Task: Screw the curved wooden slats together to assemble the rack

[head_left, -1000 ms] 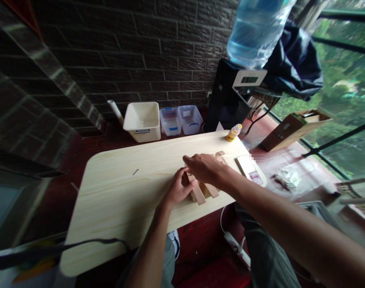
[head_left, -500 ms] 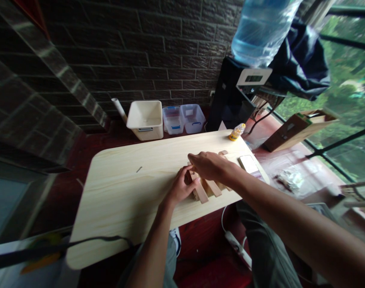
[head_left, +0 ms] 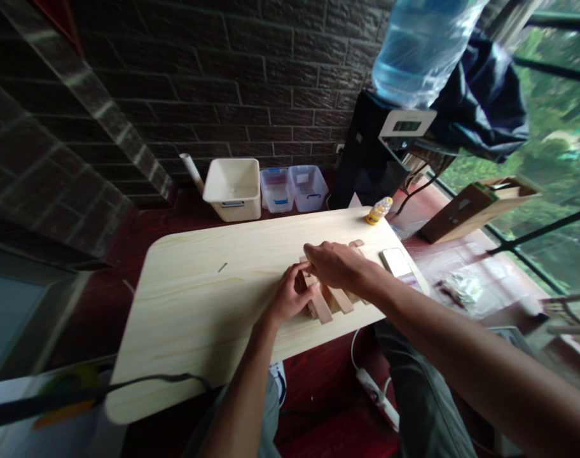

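A small slatted wooden piece (head_left: 342, 301) lies on the pale wooden table (head_left: 185, 305), its slats side by side. My left hand (head_left: 290, 298) grips its left end, with the thumb on the near side of the end slat and the fingers at the far side. My right hand (head_left: 334, 263) is closed in a fist just above that same end, close to my left fingertips. Whatever the fist holds is hidden from view. The right hand and forearm cover much of the piece's far side.
A thin dark piece (head_left: 222, 267) lies left on the table. A yellow-capped bottle (head_left: 379, 210) and a phone-like white object (head_left: 395, 261) are at the right. Behind stand a cream bin (head_left: 233, 210), clear boxes (head_left: 309, 200) and a water dispenser (head_left: 366, 152). A power strip (head_left: 376, 395) lies below.
My right fist has shifted and turned slightly over the wooden piece's end. My left hand keeps its grip. The whole view has moved a little.
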